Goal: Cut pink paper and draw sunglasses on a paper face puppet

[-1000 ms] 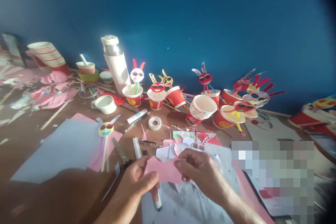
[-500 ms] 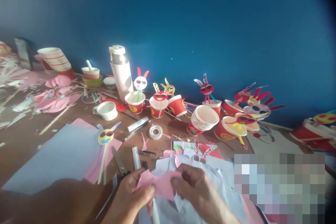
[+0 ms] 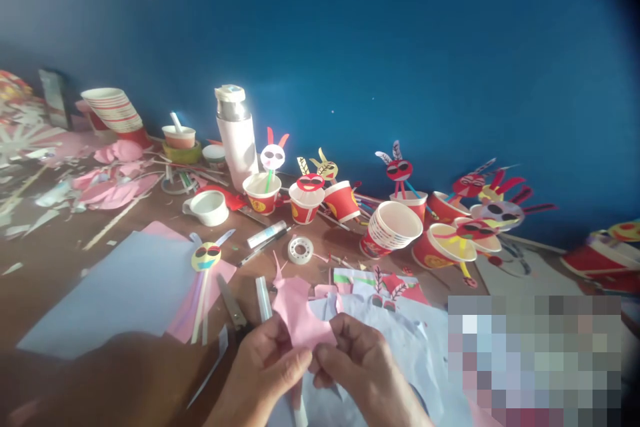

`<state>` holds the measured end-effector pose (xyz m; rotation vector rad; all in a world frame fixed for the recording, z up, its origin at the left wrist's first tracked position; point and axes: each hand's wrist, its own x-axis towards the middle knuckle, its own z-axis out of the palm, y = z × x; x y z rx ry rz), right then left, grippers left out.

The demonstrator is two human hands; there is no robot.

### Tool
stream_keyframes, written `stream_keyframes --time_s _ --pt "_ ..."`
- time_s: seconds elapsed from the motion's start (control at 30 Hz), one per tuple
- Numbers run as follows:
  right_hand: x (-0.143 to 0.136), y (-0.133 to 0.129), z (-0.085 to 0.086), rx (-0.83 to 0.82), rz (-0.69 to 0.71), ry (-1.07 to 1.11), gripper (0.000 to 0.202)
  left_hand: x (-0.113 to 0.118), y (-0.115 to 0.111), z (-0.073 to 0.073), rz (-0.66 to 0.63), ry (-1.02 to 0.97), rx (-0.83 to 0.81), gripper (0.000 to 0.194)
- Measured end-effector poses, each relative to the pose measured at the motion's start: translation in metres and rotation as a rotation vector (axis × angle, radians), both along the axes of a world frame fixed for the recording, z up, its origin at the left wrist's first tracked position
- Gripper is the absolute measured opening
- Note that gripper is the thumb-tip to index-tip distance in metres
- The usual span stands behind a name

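A small piece of pink paper [image 3: 303, 313] with curved cut edges is held up between both hands. My left hand [image 3: 267, 360] pinches its lower left side, thumb on top. On the lower right corner, the fingers of my right hand [image 3: 357, 357] are closed. Beneath the hands lie crumpled pale blue sheets [image 3: 400, 333]. Scissors [image 3: 233, 307] rest just left of my left hand, partly hidden by it. A paper puppet with a yellow face [image 3: 206, 257] and strip legs lies on pink and blue sheets [image 3: 110, 287] farther left.
Behind the hands are a tape roll [image 3: 301, 250], a glue stick [image 3: 267, 234] and a white cup [image 3: 209, 207]. Red paper cups [image 3: 263, 195] with paper faces line the blue wall, beside a thermos [image 3: 237, 147] and stacked cups [image 3: 390, 230]. Pink scraps [image 3: 115, 190] litter the left.
The pink paper has been turned, so that one end now points up and away. My right hand has shifted left and lower, closer to my left hand. The view has shifted slightly.
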<state>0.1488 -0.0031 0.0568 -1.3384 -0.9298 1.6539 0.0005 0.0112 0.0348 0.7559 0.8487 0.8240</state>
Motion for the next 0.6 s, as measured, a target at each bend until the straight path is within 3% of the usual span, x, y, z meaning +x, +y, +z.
stream_keyframes --time_s 0.17,0.4,0.47,0.6 --pt "-0.007 -0.004 -0.009 -0.041 0.068 -0.042 0.027 -0.005 0.0 0.001 -0.04 0.033 -0.015 0.034" --pt "0.002 -0.006 -0.006 0.074 0.15 -0.256 0.025 -0.007 0.001 0.01 -0.018 0.013 -0.091 0.03" --pt "0.001 -0.006 -0.005 0.071 0.13 -0.291 0.026 -0.005 0.0 0.014 -0.001 -0.045 -0.106 0.029" --pt "-0.006 -0.006 -0.005 0.048 0.005 -0.099 0.034 0.005 -0.006 0.015 0.071 -0.166 -0.071 0.04"
